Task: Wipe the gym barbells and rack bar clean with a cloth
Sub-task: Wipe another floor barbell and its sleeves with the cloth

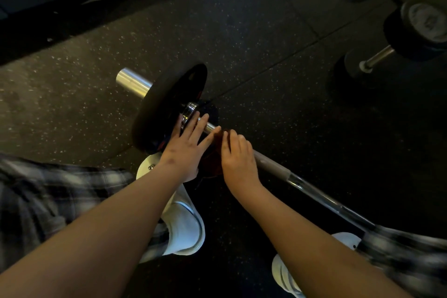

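Right hand [238,155] seen with fingers curled down over bar, dark reddish cloth [214,156] bunched beneath and apparently gripped. Left hand [186,145] laid flat, fingers straight and spread, nothing held, tips reaching chrome collar [189,111]; likely placed so to steady bar against rolling. Cloth found between both hands, on barbell shaft [290,178], just beside black plate [167,104]. All resting on speckled rubber floor [72,104]. Shaft: dull grey knurling near hands, brighter chrome further out; sleeve end [131,82] shiny. Dumbbells [377,58] noted well apart.
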